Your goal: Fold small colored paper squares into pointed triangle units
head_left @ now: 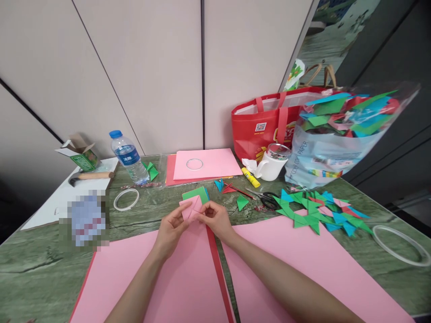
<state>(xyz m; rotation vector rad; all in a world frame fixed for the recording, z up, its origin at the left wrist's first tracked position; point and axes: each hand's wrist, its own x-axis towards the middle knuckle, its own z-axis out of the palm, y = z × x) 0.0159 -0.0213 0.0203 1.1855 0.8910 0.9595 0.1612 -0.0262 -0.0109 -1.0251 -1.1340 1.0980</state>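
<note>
A small square of pink origami paper [190, 207] with creases across it is held up between my two hands, above the large pink sheets. My left hand [171, 228] pinches its left edge between thumb and fingers. At the lower right corner, my right hand [216, 220] grips the same paper with thumb and forefinger. Just behind it lies a small stack of green and blue paper squares [202, 194], partly covered by the pink one. Large pink sheets [134, 273] with red ones beneath lie under my forearms.
Folded paper stars [303, 213], scissors [267, 199], a glue stick [251, 177] and a white mug [271, 166] are to the right. Behind them stand a red bag [247, 134] and a plastic bag of folded paper [326, 154]. At left are a water bottle [129, 159] and a hammer [90, 176].
</note>
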